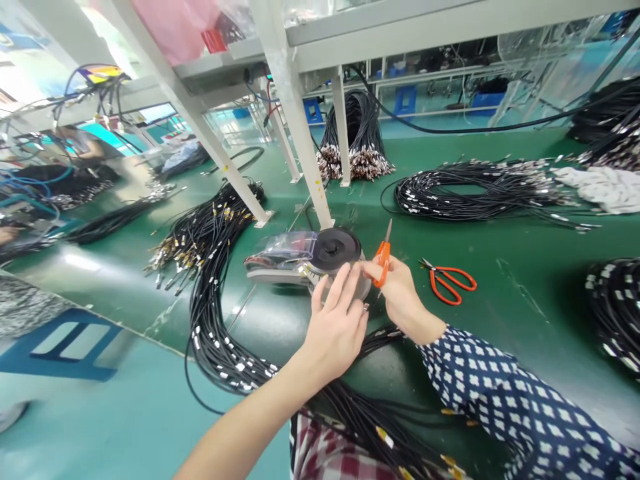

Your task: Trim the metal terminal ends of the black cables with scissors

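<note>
On the green bench sits a grey dispenser [273,273] with a clear cover and a black reel [336,248]. My left hand [336,327] is at its front edge, palm down, with the fingers stretched out and slightly apart. Close beside it, my right hand [400,293] is closed around orange-handled scissors [384,257], whose blade points up and away. The right fingertips meet the left ones near the reel; anything small between them is hidden. A bundle of black cables [220,353] with white tags curves beneath my left forearm.
A second pair of orange-handled scissors [447,277] lies right of my hands. Coiled black cables [450,193] rest behind it, with another coil [617,313] at the right edge. White shelf posts [295,120] rise behind the dispenser. A blue stool [65,343] stands on the floor at left.
</note>
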The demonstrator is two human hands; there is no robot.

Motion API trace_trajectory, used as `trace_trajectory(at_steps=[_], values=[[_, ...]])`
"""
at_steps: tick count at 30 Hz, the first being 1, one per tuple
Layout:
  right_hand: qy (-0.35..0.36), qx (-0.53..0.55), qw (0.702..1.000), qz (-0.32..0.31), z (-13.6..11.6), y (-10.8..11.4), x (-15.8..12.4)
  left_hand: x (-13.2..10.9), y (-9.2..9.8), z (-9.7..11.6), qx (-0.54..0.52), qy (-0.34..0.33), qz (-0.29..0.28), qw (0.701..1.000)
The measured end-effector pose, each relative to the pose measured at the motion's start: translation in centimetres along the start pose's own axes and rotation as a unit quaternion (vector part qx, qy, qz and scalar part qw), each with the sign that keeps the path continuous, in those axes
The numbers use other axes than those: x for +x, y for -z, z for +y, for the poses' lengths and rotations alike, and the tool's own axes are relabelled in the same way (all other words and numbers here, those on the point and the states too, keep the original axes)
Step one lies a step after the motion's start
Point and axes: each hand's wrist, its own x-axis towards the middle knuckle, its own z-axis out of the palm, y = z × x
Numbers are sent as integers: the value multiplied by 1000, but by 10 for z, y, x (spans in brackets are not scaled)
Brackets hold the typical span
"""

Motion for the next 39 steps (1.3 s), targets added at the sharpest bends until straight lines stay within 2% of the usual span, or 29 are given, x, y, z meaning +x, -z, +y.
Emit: trace_trajectory(at_steps=[6, 9, 12, 14, 16, 18, 19, 20, 21, 23, 24, 25, 26, 27, 30, 32, 34, 36, 39], values=[[-3, -2, 1000, -9, 8, 0, 5, 4, -3, 0, 34, 7, -21, 999], [-5, -5, 1000, -17, 8, 13, 7, 5, -3, 0, 40, 10, -22, 999], [-4, -24, 1000, -19, 1, 44, -1, 6, 1, 1, 29, 12, -22, 999], [30, -74, 997, -25, -5, 74, -14, 2, 4, 4, 12, 8, -7, 1000], [84, -192, 977, -45, -9, 104, -33, -5, 7, 11, -26, 1, 14, 1000], [109, -315, 941, -63, -11, 131, -55, -16, 6, 21, -123, 2, 0, 992], [104, -357, 925, -76, -11, 142, -66, -22, 3, 27, -203, 13, -33, 979], [86, -388, 913, -92, -11, 151, -76, -27, 0, 33, -298, 38, -84, 950], [56, -408, 905, -108, -10, 159, -85, -33, -5, 39, -396, 78, -142, 904], [-12, -431, 892, -133, -8, 171, -99, -42, -15, 50, -552, 183, -237, 778], [-37, -439, 887, -140, -7, 176, -105, -45, -20, 55, -597, 234, -261, 721], [-55, -443, 883, -144, -6, 180, -110, -47, -25, 58, -622, 273, -267, 683], [-69, -442, 882, -147, -6, 184, -114, -48, -28, 61, -632, 293, -259, 668], [-84, -434, 884, -151, -6, 188, -118, -49, -30, 63, -631, 297, -245, 674], [-161, -387, 894, -160, -6, 195, -128, -50, -31, 65, -595, 257, -211, 732], [-203, -365, 892, -175, -9, 196, -132, -51, -30, 63, -572, 218, -218, 760], [-194, -388, 878, -202, -14, 192, -134, -53, -28, 62, -557, 194, -229, 774], [-121, -475, 840, -234, -21, 185, -136, -54, -25, 62, -549, 200, -239, 776], [34, -609, 740, -284, -34, 173, -137, -55, -18, 63, -541, 229, -255, 768]])
